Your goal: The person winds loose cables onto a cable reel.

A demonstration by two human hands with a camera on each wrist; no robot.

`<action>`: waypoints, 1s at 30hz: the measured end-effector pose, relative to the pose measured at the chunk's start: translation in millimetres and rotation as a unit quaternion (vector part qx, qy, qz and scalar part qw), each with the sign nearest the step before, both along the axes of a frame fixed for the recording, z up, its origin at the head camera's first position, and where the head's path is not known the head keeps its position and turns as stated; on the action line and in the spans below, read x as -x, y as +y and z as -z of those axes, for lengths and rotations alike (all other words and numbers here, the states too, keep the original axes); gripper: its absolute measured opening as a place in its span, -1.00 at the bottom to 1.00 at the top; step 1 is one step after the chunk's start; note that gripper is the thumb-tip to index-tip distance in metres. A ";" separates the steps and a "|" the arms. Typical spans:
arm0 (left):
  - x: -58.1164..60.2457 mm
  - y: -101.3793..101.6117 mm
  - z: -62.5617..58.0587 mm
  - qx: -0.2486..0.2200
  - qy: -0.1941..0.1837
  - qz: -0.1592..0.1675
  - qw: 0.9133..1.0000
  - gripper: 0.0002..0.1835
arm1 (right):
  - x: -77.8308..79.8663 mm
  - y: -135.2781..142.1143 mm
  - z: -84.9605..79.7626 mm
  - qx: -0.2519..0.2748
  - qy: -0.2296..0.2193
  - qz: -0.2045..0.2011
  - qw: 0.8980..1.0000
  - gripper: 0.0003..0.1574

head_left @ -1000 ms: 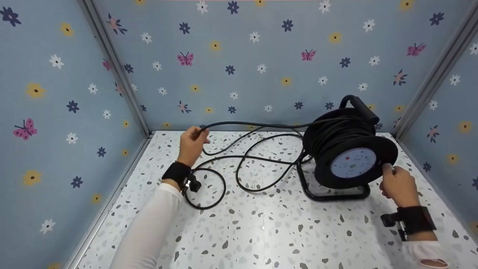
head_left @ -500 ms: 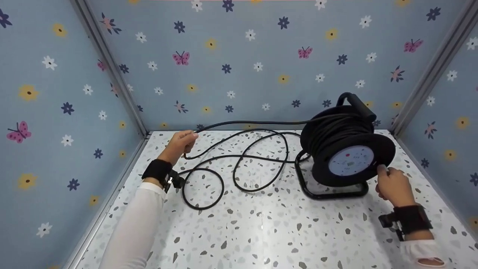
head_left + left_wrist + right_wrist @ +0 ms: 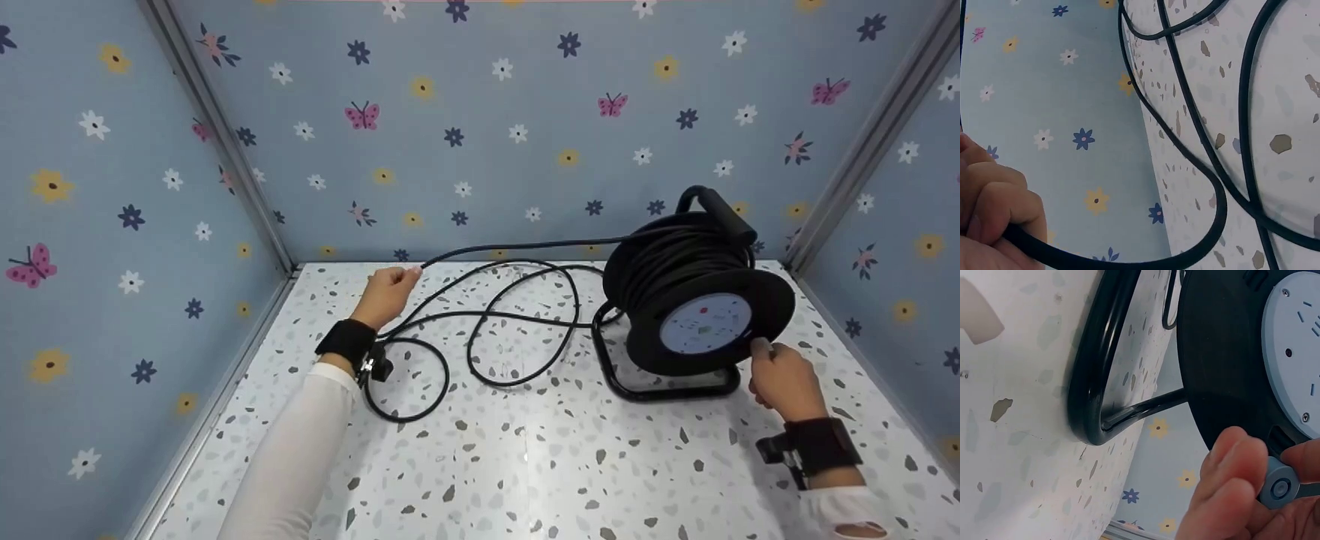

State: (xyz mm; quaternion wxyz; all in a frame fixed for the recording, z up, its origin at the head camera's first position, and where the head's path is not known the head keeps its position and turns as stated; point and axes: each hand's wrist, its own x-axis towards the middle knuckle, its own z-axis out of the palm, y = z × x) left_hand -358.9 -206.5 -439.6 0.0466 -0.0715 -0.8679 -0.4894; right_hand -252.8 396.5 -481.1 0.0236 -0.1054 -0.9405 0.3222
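A black cable reel (image 3: 705, 300) stands at the right on its tube frame, with a pale socket plate on its front disc. My right hand (image 3: 787, 381) grips the small grey crank knob (image 3: 1279, 484) at the disc's edge, thumb on one side and fingers on the other. At the left, my left hand (image 3: 386, 296) holds the black cable (image 3: 525, 246), which runs from its fingers to the top of the drum. In the left wrist view the cable (image 3: 1129, 264) also leaves the curled fingers (image 3: 1008, 208) and bends back toward the speckled surface.
Loose loops of cable (image 3: 472, 360) lie on the speckled white table (image 3: 525, 465) between the left hand and the reel. A blue flowered panel (image 3: 480, 112) rises behind, with more panels on both sides. The reel's carrying handle (image 3: 724, 216) points up near the back panel.
My left hand moves left, then back right toward the reel, still holding the cable. The right hand shifts slightly down and left with the knob. The table loops have shifted a little.
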 end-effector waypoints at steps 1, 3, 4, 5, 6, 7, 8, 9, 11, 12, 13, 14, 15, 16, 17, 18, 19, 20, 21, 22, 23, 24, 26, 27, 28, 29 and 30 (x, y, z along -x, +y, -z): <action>0.2 1.0 3.5 0.010 -0.010 0.001 1.000 -0.45 | 0.1 -0.4 0.1 -0.002 0.001 0.000 1.000 -0.20; -0.1 3.0 9.4 0.033 -0.022 0.003 0.999 -0.45 | 0.3 -1.3 0.0 -0.002 0.006 0.000 1.000 -0.20; -0.4 4.1 12.0 0.044 -0.029 0.004 0.999 -0.45 | 0.3 -1.9 0.0 -0.004 0.009 -0.001 1.000 -0.20; -0.8 5.1 14.0 0.055 -0.035 0.006 0.998 -0.45 | 0.3 -2.5 0.4 -0.007 0.011 -0.002 1.000 -0.20; -1.0 6.3 15.8 0.064 -0.041 0.009 0.997 -0.45 | 0.3 -3.1 0.7 -0.009 0.014 -0.003 1.000 -0.20; -1.5 7.8 17.3 0.072 -0.044 0.011 0.996 -0.45 | 0.2 -3.8 1.1 -0.010 0.015 -0.004 1.000 -0.19; -2.4 9.4 18.6 0.079 -0.043 0.016 0.996 -0.46 | -0.1 -4.5 1.7 -0.010 0.016 -0.005 1.000 -0.19; -3.1 11.2 20.3 0.084 -0.044 0.021 0.995 -0.46 | -0.4 -5.0 2.6 -0.011 0.016 -0.008 1.000 -0.19; -4.2 15.0 23.4 0.094 -0.041 0.034 0.994 -0.46 | -1.2 -6.7 4.9 -0.011 0.010 -0.011 1.000 -0.19; -4.7 17.4 25.0 0.099 -0.040 0.040 0.993 -0.46 | -1.6 -7.9 6.2 -0.009 0.004 -0.012 1.000 -0.19; -5.0 20.2 26.5 0.105 -0.038 0.044 0.993 -0.47 | -1.8 -9.1 7.8 -0.007 -0.002 -0.014 1.000 -0.19; -5.2 23.2 27.9 0.110 -0.036 0.047 0.992 -0.48 | -2.1 -10.7 9.4 -0.007 -0.008 -0.018 1.000 -0.19; -5.2 26.4 29.4 0.116 -0.034 0.046 0.992 -0.49 | -2.2 -12.3 11.2 -0.007 -0.015 -0.020 1.000 -0.19; -4.8 29.9 30.6 0.122 -0.031 0.045 0.991 -0.49 | -2.2 -14.1 13.0 -0.008 -0.023 -0.022 0.999 -0.18; -4.6 33.5 31.9 0.128 -0.030 0.042 0.990 -0.50 | -2.2 -15.7 14.4 -0.007 -0.027 -0.027 0.999 -0.17; -4.4 37.4 32.5 0.131 -0.030 0.039 0.990 -0.50 | -2.2 -17.5 16.0 -0.008 -0.033 -0.032 0.999 -0.16; -3.8 41.0 33.4 0.136 -0.030 0.036 0.990 -0.51 | -2.1 -19.2 17.6 -0.010 -0.038 -0.036 0.999 -0.16; -3.5 44.5 33.9 0.138 -0.029 0.034 0.989 -0.51 | -2.1 -20.9 19.2 -0.010 -0.042 -0.040 0.998 -0.16; -3.6 47.8 34.0 0.139 -0.027 0.035 0.989 -0.51 | -1.9 -22.6 20.7 -0.008 -0.046 -0.042 0.998 -0.17; -3.7 51.0 34.0 0.138 -0.026 0.037 0.989 -0.51 | -2.0 -24.5 21.8 -0.007 -0.050 -0.045 0.998 -0.17; -4.0 54.0 34.0 0.138 -0.025 0.039 0.989 -0.51 | -2.0 -26.4 22.9 -0.006 -0.054 -0.046 0.997 -0.16; -4.3 56.9 33.7 0.138 -0.023 0.041 0.989 -0.51 | -1.9 -28.5 24.1 -0.007 -0.058 -0.046 0.997 -0.16; -5.1 62.0 33.8 0.141 -0.017 0.046 0.989 -0.50 | -1.8 -31.9 25.6 -0.008 -0.062 -0.048 0.997 -0.16; -5.5 64.4 34.1 0.141 -0.015 0.049 0.989 -0.50 | -1.6 -33.7 26.0 -0.010 -0.066 -0.048 0.997 -0.15; -5.4 66.9 34.9 0.140 -0.015 0.050 0.989 -0.49 | -1.5 -35.3 26.5 -0.013 -0.067 -0.050 0.996 -0.14; -5.4 69.4 35.7 0.141 -0.016 0.051 0.989 -0.49 | -1.2 -36.7 27.0 -0.015 -0.068 -0.053 0.996 -0.13; -5.4 71.9 36.8 0.139 -0.018 0.052 0.989 -0.49 | -0.9 -37.9 27.5 -0.017 -0.068 -0.056 0.996 -0.13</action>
